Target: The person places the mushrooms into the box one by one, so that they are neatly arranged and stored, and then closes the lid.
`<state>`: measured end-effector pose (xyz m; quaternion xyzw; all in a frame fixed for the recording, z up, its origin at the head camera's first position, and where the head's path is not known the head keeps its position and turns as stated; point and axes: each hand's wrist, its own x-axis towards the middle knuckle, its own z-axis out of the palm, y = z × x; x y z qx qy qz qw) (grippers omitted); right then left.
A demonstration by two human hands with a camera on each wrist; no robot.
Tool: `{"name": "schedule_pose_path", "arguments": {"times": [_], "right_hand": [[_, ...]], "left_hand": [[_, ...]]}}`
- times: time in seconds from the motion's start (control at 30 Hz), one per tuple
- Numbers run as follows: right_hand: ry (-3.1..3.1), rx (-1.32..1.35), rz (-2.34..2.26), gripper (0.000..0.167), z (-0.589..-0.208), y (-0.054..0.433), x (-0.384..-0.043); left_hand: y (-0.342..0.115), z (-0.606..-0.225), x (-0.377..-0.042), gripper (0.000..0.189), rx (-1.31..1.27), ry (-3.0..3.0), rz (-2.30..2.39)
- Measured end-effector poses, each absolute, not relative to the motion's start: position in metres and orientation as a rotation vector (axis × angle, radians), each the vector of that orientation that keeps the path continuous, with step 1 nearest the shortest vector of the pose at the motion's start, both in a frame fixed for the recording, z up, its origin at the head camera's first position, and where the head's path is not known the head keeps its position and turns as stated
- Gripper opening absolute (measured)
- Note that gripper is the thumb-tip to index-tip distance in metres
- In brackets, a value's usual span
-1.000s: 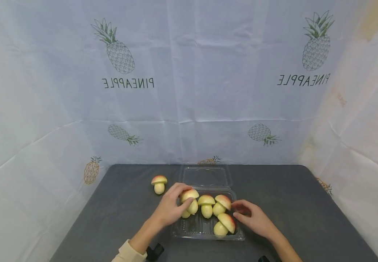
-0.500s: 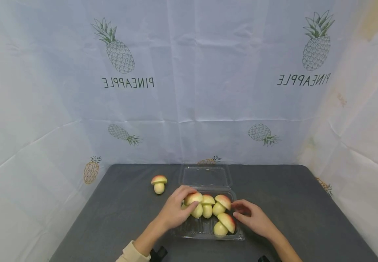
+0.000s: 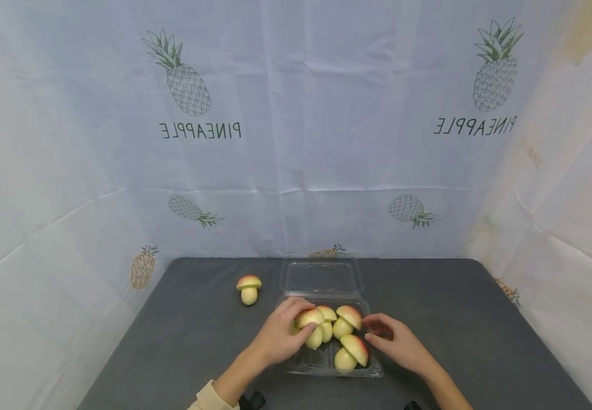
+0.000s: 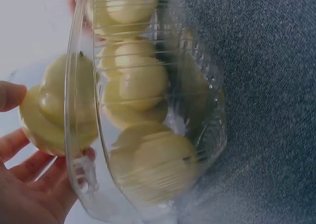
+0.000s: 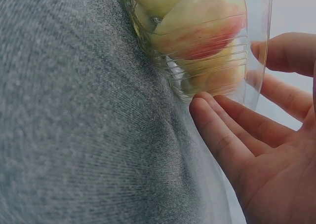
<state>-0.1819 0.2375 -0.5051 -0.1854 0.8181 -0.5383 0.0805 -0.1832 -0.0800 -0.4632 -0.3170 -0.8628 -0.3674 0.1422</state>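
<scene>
My left hand (image 3: 285,335) holds a toy mushroom (image 3: 314,338), yellow with a red-tinged cap, between thumb and fingers. In the left wrist view this mushroom (image 4: 61,93) is above the rim of a clear plastic container (image 4: 192,51), partly behind it. Several similar mushrooms lie inside, among them one tilted at the front right (image 3: 346,359) and one behind it (image 3: 343,328). My right hand (image 3: 400,344) is at the container's right side. In the right wrist view its fairly straight fingers (image 5: 227,140) touch the outer wall, and the thumb reaches the rim.
Another toy mushroom (image 3: 249,290) stands alone on the dark tabletop (image 3: 198,319), left of the container. The container's clear lid (image 3: 321,276) lies folded back behind it. A white pineapple-print cloth (image 3: 326,142) hangs behind the table and along both sides.
My left hand has moved right and slightly towards me with the toy mushroom, which now overlaps the one beside it. The right hand has stayed in place.
</scene>
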Motion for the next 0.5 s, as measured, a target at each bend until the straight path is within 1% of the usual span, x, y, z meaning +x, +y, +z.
{"name": "schedule_pose_path", "arguments": {"times": [0.5], "right_hand": [[2.472,-0.550,-1.589,0.037,-0.5034,0.2366,-0.1814]], "left_hand": [[-0.0709,-0.4670,-0.1784,0.032,-0.963,-2.523,-1.054]]}}
